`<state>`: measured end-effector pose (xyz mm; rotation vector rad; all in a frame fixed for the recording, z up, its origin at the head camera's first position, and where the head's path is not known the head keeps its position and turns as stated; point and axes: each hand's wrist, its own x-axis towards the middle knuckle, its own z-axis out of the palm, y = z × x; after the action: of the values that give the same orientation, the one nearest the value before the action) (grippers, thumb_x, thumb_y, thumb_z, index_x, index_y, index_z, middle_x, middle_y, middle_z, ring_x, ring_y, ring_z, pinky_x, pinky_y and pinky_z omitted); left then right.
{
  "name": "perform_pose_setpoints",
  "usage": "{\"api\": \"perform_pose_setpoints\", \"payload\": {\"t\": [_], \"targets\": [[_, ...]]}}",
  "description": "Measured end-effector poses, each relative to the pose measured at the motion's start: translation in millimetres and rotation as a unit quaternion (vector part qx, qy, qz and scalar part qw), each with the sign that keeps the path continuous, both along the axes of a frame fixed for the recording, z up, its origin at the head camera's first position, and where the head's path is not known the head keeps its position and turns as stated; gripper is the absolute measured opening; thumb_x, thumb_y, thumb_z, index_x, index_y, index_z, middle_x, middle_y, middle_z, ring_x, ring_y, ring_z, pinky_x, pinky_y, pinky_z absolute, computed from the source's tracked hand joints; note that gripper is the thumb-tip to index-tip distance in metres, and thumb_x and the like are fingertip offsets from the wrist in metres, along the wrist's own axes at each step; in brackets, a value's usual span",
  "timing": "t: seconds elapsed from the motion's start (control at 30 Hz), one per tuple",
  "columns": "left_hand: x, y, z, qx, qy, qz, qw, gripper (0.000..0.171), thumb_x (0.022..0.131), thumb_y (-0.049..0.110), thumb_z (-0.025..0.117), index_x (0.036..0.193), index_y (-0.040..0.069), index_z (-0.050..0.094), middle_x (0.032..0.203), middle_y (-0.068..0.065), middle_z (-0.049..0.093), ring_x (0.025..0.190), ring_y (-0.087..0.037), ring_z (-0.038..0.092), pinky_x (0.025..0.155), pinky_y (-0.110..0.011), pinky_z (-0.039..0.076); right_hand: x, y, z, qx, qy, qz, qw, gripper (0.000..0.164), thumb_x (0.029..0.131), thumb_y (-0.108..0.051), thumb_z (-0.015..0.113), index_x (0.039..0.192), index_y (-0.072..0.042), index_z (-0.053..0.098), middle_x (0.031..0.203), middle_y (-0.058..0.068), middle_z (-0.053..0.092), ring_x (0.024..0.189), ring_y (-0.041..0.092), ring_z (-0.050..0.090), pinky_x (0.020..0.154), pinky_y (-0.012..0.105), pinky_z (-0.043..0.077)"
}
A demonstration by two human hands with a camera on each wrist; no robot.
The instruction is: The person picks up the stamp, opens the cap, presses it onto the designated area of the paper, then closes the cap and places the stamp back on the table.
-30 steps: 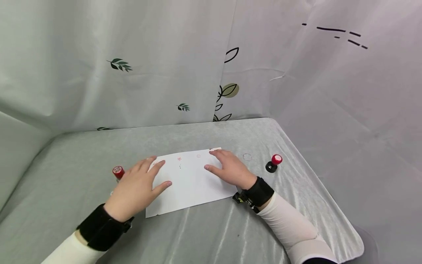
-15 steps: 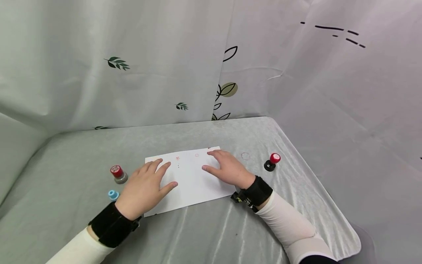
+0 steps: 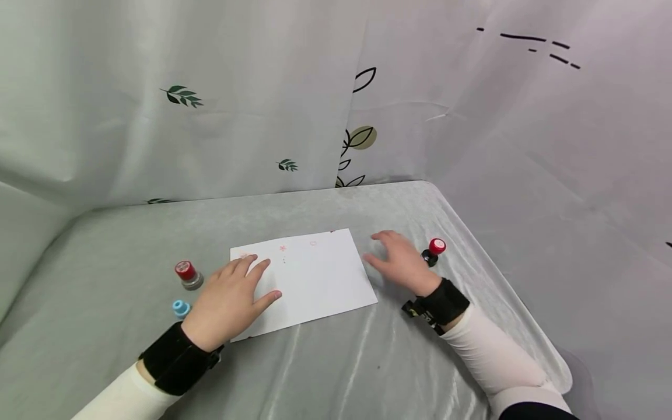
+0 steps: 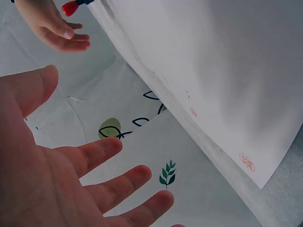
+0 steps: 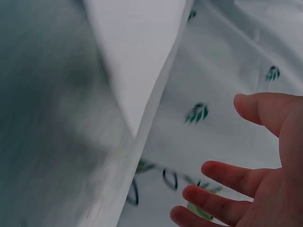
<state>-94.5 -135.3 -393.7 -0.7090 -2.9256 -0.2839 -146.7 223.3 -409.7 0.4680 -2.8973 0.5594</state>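
A white sheet of paper point(image 3: 325, 280) lies on the grey cloth, with small red stamp prints along its far edge. Over its left part is my left hand point(image 3: 228, 303), fingers spread and holding nothing. In the left wrist view a round red print point(image 4: 246, 162) shows near one paper corner. My right hand point(image 3: 401, 262) is off the paper's right side, fingers apart and holding nothing. Just beyond it stands a stamp with a red top and black base point(image 3: 433, 251), its base partly hidden by the hand. In the right wrist view the fingers point(image 5: 227, 177) are extended.
Left of the paper stand a red-topped stamp with a clear base point(image 3: 188, 274) and a light blue object point(image 3: 181, 308), partly hidden by my left hand. Grey velvet cloth point(image 3: 325, 373) covers the table. White curtains with leaf prints point(image 3: 252, 105) hang behind and at the right.
My right hand has left the paper and moved right, close to the red-and-black stamp. Earlier my left hand shifted slightly right, uncovering the blue object; it has since stayed nearly still.
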Motion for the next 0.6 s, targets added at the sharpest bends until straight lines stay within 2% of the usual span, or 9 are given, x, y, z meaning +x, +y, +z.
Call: {"api": "perform_pose_setpoints", "payload": {"t": [0.17, 0.23, 0.4, 0.53, 0.6], "targets": [[-1.0, 1, -1.0, -0.003, -0.008, 0.004, 1.0, 0.069, 0.089, 0.053, 0.06, 0.137, 0.005, 0.052, 0.135, -0.024, 0.048, 0.123, -0.04, 0.039, 0.095, -0.062, 0.037, 5.7, 49, 1.1, 0.008, 0.063, -0.057, 0.996, 0.054, 0.089, -0.034, 0.065, 0.124, 0.005, 0.056, 0.125, 0.023, 0.054, 0.117, 0.036, 0.044, 0.096, 0.054, 0.037], [-1.4, 1, -1.5, -0.003, -0.008, 0.003, 1.0, 0.068, 0.089, 0.053, 0.061, 0.137, 0.005, 0.052, 0.135, -0.023, 0.048, 0.124, -0.04, 0.039, 0.095, -0.062, 0.037, 8.3, 66, 1.2, 0.016, 0.073, -0.085, 0.994, 0.055, 0.088, -0.032, 0.066, 0.124, 0.008, 0.055, 0.126, 0.026, 0.052, 0.117, 0.04, 0.044, 0.095, 0.056, 0.036], [-0.8, 1, -2.1, -0.008, -0.009, 0.002, 0.9999, 0.068, 0.089, 0.054, 0.061, 0.136, 0.005, 0.053, 0.135, -0.023, 0.049, 0.125, -0.04, 0.038, 0.095, -0.062, 0.037, 11.4, 96, 1.3, 0.001, 0.037, -0.126, 0.991, 0.056, 0.089, -0.029, 0.065, 0.127, 0.011, 0.051, 0.127, 0.029, 0.05, 0.116, 0.042, 0.042, 0.095, 0.055, 0.038], [-0.6, 1, -2.7, -0.006, -0.007, 0.003, 0.9999, 0.068, 0.089, 0.053, 0.061, 0.136, 0.005, 0.053, 0.135, -0.023, 0.049, 0.125, -0.04, 0.038, 0.095, -0.063, 0.037, 10.1, 109, 1.3, -0.01, -0.013, -0.127, 0.992, 0.053, 0.092, -0.025, 0.063, 0.129, 0.011, 0.05, 0.125, 0.03, 0.051, 0.113, 0.04, 0.045, 0.092, 0.054, 0.04], [-0.6, 1, -3.2, -0.005, -0.005, 0.003, 1.0, 0.068, 0.088, 0.053, 0.061, 0.136, 0.005, 0.053, 0.135, -0.023, 0.049, 0.124, -0.04, 0.038, 0.094, -0.063, 0.038, 9.6, 114, 0.5, -0.007, -0.039, -0.125, 0.991, 0.049, 0.093, -0.024, 0.062, 0.127, 0.009, 0.052, 0.118, 0.027, 0.056, 0.105, 0.036, 0.051, 0.087, 0.053, 0.043]]}}
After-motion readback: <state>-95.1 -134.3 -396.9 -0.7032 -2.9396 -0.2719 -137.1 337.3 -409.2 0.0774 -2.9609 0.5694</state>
